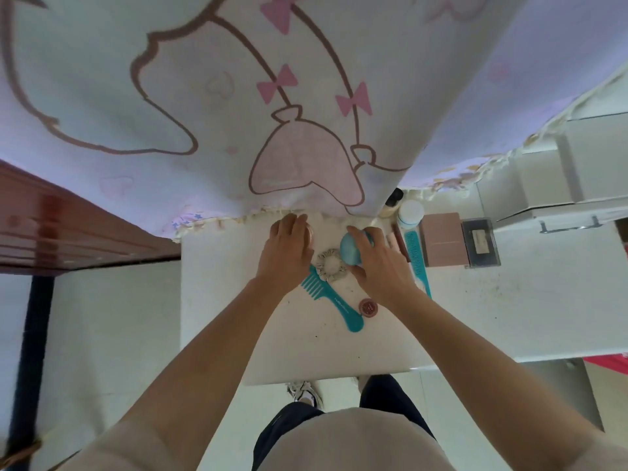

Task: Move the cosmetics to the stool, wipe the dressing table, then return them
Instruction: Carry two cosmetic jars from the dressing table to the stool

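Your right hand (380, 265) grips a round pale-blue case (351, 248); your left hand (289, 244) rests flat, grip unclear. Between them, one scrunchie (331, 265). By your wrists are two teal combs, a wide comb (331, 302) and a thin comb (417, 256), plus one red pot (368, 306).

smooth, faintly glossy teal plastic on the round case (350, 248) gripped by the right hand (384, 266). just left of the grip, crinkled matt cloth scrunchie (330, 265). below it, smooth teal plastic comb (331, 299). beneath the grip, matt white dressing table (475, 317), speckled. far left of it, glossy varnished wooden table (51, 226).
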The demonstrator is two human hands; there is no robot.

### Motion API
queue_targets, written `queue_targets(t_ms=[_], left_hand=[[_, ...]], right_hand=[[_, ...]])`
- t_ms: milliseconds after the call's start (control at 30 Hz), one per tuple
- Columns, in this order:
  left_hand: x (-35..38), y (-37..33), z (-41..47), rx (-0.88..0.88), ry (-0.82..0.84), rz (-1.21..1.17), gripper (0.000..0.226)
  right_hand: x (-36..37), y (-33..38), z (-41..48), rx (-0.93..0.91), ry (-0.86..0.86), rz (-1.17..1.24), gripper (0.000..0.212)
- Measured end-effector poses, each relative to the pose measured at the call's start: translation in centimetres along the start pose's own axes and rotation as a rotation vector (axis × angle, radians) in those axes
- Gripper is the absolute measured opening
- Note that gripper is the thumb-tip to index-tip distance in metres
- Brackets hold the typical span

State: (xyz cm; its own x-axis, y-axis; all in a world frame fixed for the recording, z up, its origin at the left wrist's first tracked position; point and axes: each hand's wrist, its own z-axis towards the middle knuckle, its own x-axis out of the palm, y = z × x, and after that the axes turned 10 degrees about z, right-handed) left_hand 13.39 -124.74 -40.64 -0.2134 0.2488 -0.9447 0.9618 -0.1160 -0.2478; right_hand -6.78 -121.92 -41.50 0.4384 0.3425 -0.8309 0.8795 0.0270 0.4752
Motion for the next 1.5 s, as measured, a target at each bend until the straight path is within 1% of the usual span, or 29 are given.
queue_targets(t_ms=[100, 167, 267, 433, 533, 600, 733, 833, 900, 1000, 1133, 1267, 1367, 1500], left_hand=[[-2.8, 0.9, -3.3, -0.033, -0.121, -0.023, 0.061], [-5.1, 1.8, -5.6, -0.096, -0.227, -0.035, 0.061], [-8.4, 3.5, -9.6, -0.214, -0.373, -0.034, 0.063], [-13.4, 6.6, -18.5, -0.478, -0.598, 0.046, 0.065], [-16.4, 8.6, -25.0, -0.600, -0.780, 0.090, 0.063], [-18.2, 9.9, -30.2, -0.693, -0.867, 0.109, 0.062], [-19.7, 12.7, -42.6, -0.846, -0.986, 0.187, 0.062], [-19.7, 14.9, -53.3, -0.997, -1.031, 0.193, 0.064], [-19.5, 16.1, -59.9, -1.090, -1.042, 0.201, 0.064], [-18.9, 17.7, -70.2, -1.243, -1.046, 0.270, 0.062], [-17.4, 19.8, -80.0, -1.417, -1.036, 0.293, 0.062], [-15.3, 22.4, -86.2, -1.501, -1.058, 0.274, 0.063], [-13.5, 25.5, -88.9, -1.541, -1.046, 0.284, 0.064], [-12.4, 33.1, -92.6, -1.583, -1.020, 0.272, 0.064]], right_hand=[[-1.0, 1.1, -1.2, -0.051, -0.004, 0.030, 0.072], [-1.6, 2.4, -1.0, -0.114, 0.002, 0.079, 0.070], [-2.3, 6.0, 0.2, -0.275, 0.002, 0.156, 0.070], [-2.8, 16.4, 0.7, -0.583, -0.024, 0.298, 0.069], [-2.7, 23.6, -1.0, -0.794, -0.040, 0.373, 0.073], [-2.2, 28.7, -3.3, -0.919, -0.046, 0.422, 0.075], [0.7, 38.2, -10.2, -1.126, -0.008, 0.485, 0.076], [4.9, 45.3, -17.2, -1.257, 0.035, 0.479, 0.077], [7.7, 50.1, -21.9, -1.320, 0.063, 0.493, 0.074], [12.5, 57.1, -29.8, -1.432, 0.156, 0.496, 0.072], [18.1, 63.3, -37.3, -1.595, 0.258, 0.474, 0.074], [23.7, 67.5, -42.3, -1.665, 0.400, 0.454, 0.073], [28.0, 71.0, -44.2, -1.711, 0.446, 0.436, 0.074], [34.5, 78.0, -45.1, -1.715, 0.498, 0.433, 0.075]])
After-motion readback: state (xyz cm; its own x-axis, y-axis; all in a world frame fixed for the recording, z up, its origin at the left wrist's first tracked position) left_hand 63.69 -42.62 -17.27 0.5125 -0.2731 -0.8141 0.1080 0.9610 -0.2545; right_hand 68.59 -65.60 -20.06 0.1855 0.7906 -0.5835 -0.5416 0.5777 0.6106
